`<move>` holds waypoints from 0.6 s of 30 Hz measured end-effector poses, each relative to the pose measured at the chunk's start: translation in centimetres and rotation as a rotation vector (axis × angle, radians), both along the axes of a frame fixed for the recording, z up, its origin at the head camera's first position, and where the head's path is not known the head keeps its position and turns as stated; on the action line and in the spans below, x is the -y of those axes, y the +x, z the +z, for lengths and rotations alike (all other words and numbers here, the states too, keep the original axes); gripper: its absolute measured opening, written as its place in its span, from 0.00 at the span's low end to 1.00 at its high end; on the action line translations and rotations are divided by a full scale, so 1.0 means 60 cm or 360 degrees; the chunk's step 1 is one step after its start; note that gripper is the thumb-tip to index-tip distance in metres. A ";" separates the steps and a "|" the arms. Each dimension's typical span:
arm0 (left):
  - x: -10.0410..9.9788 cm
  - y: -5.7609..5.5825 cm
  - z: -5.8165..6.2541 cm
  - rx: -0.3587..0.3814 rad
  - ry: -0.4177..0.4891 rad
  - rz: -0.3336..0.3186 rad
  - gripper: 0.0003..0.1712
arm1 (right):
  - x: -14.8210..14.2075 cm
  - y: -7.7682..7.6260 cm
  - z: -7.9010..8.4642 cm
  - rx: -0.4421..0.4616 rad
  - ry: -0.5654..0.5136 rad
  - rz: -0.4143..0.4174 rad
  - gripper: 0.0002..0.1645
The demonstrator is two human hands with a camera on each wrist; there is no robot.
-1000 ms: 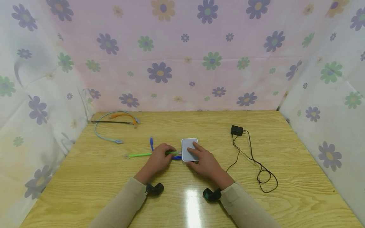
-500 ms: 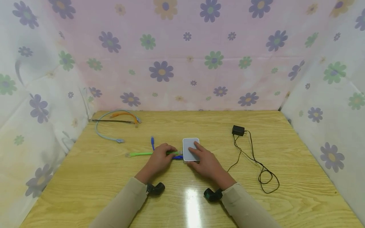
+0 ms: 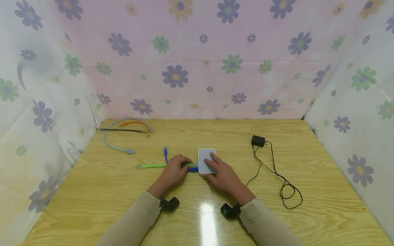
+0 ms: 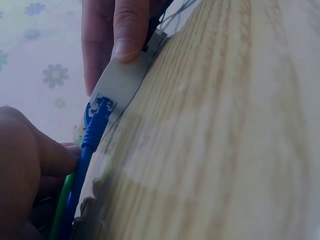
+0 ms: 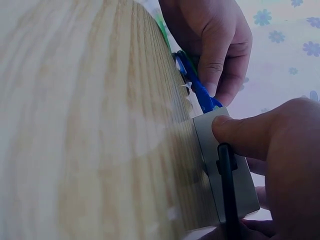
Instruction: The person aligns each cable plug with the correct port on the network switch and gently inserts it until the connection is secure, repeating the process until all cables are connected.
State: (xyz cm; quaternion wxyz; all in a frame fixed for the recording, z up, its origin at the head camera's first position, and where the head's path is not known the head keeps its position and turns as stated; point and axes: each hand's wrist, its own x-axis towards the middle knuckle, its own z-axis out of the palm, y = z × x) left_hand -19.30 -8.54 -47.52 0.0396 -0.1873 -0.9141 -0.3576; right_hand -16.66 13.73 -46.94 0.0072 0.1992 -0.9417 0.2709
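Far in from the table's [image 3: 101, 191] left edge, neither grip had shifted: our left hand [image 3: 176, 169] pinched the green cable [image 3: 152, 166], our right hand [image 3: 224, 175] gripped the white box [image 3: 203, 155]; work seemed paused.

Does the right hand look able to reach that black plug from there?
Probably yes: nothing stands between the right hand and the black plug, which lies off to its right. The hand is holding the flat box, though, so it would likely need to let go.
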 end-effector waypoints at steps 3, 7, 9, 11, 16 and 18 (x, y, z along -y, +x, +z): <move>-0.002 0.001 -0.001 -0.0015 0.0000 0.0001 0.07 | -0.001 0.000 -0.001 -0.0013 0.0007 0.0005 0.36; -0.003 0.001 -0.004 -0.0018 -0.0004 0.0007 0.06 | 0.000 -0.001 -0.001 -0.0005 0.0020 0.0005 0.36; -0.003 -0.001 -0.004 0.0008 -0.0006 0.0009 0.06 | 0.000 -0.001 -0.001 0.0001 0.0018 0.0002 0.36; -0.004 -0.003 -0.003 0.0053 0.0000 0.0013 0.06 | 0.000 0.000 0.000 0.0005 0.0010 0.0000 0.36; -0.004 -0.010 0.006 0.0211 0.0022 0.0020 0.06 | -0.001 0.001 0.001 0.0023 -0.0013 -0.0008 0.35; -0.002 -0.012 0.009 0.0255 0.0018 0.0018 0.06 | -0.001 0.001 0.001 0.0027 -0.0020 -0.0008 0.35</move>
